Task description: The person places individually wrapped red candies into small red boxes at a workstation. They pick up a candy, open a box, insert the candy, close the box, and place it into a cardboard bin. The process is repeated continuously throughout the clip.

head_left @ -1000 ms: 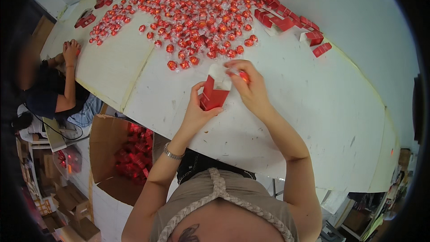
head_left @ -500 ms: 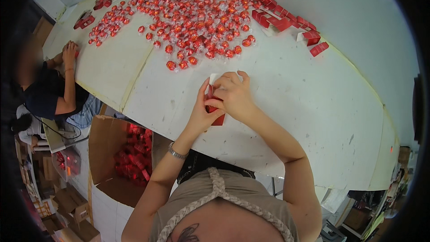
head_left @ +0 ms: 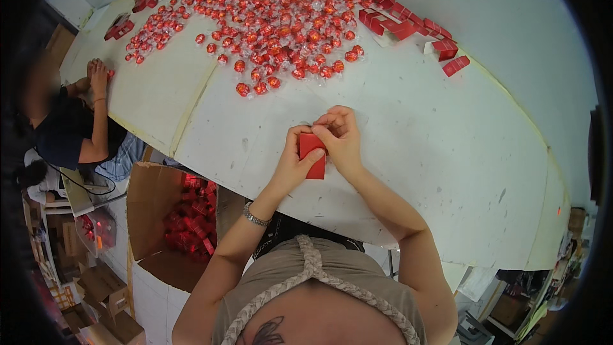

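Both of my hands hold a small red box (head_left: 313,156) just above the white table (head_left: 434,147), near its front edge. My left hand (head_left: 295,161) grips the box from the left with the thumb across its front face. My right hand (head_left: 340,138) pinches the box's top edge, fingers curled over it. A large heap of round sweets in red wrappers (head_left: 274,19) lies further back on the table, a short reach beyond my hands.
Folded red boxes (head_left: 408,29) lie at the back right of the table. An open cardboard carton (head_left: 172,223) with several red boxes inside stands on the floor at my left. Another person (head_left: 70,121) sits at the table's left end, hands on it.
The red box's open flaps have been folded down and it now looks shut. My hands have drawn together around it and come slightly nearer to me.
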Available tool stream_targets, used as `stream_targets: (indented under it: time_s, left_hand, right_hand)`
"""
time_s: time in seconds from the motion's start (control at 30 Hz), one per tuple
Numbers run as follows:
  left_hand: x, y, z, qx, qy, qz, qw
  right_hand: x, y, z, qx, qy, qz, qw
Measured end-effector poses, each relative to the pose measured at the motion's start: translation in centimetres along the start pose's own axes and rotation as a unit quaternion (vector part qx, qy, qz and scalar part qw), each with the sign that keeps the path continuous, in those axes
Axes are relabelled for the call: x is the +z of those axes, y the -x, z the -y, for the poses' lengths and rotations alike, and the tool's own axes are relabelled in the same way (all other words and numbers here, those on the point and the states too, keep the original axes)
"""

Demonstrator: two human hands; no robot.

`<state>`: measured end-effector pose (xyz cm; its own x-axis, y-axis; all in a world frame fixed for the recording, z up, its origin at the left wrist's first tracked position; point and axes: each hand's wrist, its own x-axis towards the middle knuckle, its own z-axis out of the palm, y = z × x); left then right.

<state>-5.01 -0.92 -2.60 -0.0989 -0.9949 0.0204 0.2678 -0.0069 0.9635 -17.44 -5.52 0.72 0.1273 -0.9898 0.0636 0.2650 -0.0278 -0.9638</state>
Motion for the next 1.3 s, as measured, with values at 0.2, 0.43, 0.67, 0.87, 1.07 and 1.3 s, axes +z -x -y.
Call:
stream_targets:
  time_s: [0.2,0.43,0.67,0.87,1.07,1.3]
  left_hand:
    - [0.6,0.3,-0.6,0.035,-0.005,0.002,0.999]
    - [1.1,0.4,-1.1,0.008,0.017,0.016,1.000]
    - [-0.3,1.9,0.4,0.063,-0.069,-0.038,0.995]
    - [-8.2,7.7,-9.8,-0.020,-0.583,-0.268,0.767]
    - [-7.9,7.7,-10.7,-0.007,-0.631,-0.264,0.729]
    - [-3.7,-3.1,-7.3,0.106,-0.556,0.123,0.815]
  right_hand:
    - [-1.2,-1.1,2.7,0.119,0.097,0.129,0.980]
    - [-3.2,-2.0,1.9,0.072,0.119,0.187,0.973]
    - [-2.4,0.8,0.5,-0.026,0.109,0.226,0.968]
    - [-11.5,-17.6,2.7,-0.374,0.686,-0.166,0.602]
    - [-12.6,-21.0,5.8,-0.408,0.686,-0.136,0.587]
    - [-4.5,-8.1,4.7,-0.191,0.281,0.281,0.897]
